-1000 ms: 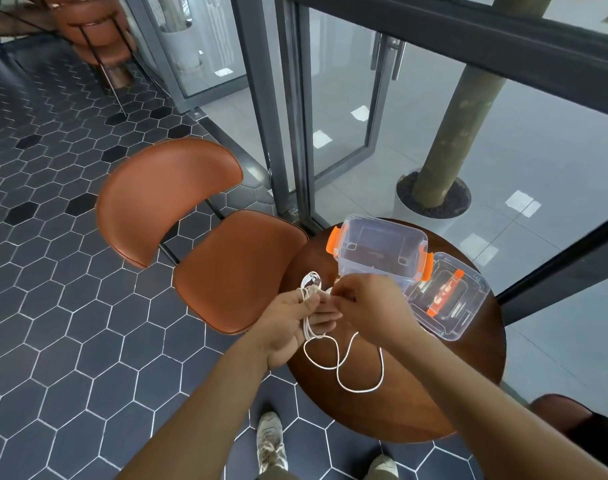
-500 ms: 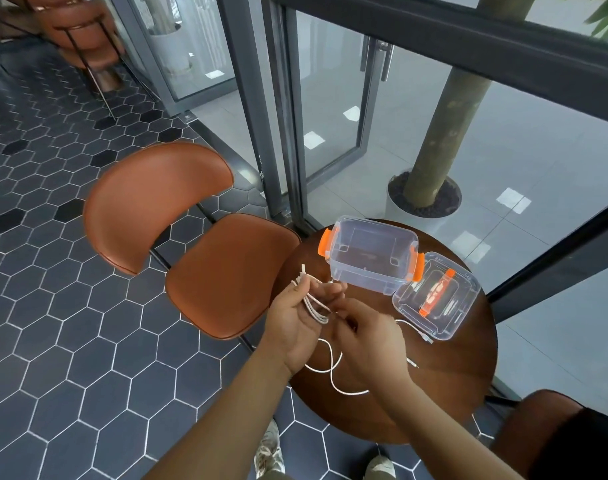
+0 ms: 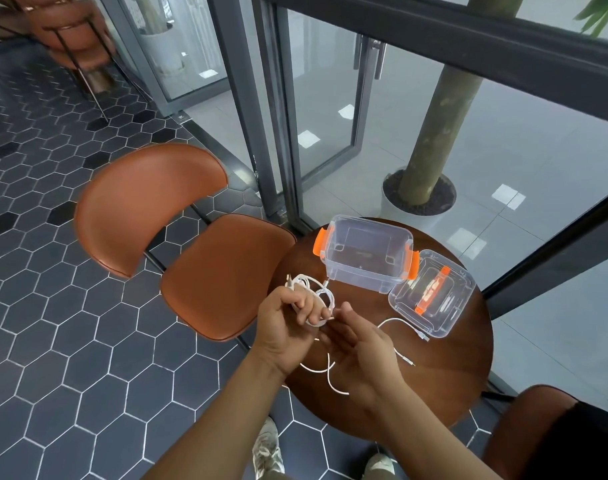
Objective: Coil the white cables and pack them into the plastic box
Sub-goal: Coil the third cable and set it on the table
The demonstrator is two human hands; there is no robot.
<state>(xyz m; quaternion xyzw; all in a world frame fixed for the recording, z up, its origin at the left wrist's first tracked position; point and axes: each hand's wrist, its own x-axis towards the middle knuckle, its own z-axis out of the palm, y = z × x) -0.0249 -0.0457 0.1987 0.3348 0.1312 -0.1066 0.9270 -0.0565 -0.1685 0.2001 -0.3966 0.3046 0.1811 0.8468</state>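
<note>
Head view, middle of the frame: left hand [image 3: 285, 329] curls round loops of white cable [image 3: 302, 283]; right hand [image 3: 361, 355] is loosely spread, fingers touching the cable beside it.

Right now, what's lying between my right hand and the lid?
In the head view, loose cable on the table, its plug at the lid.
</note>
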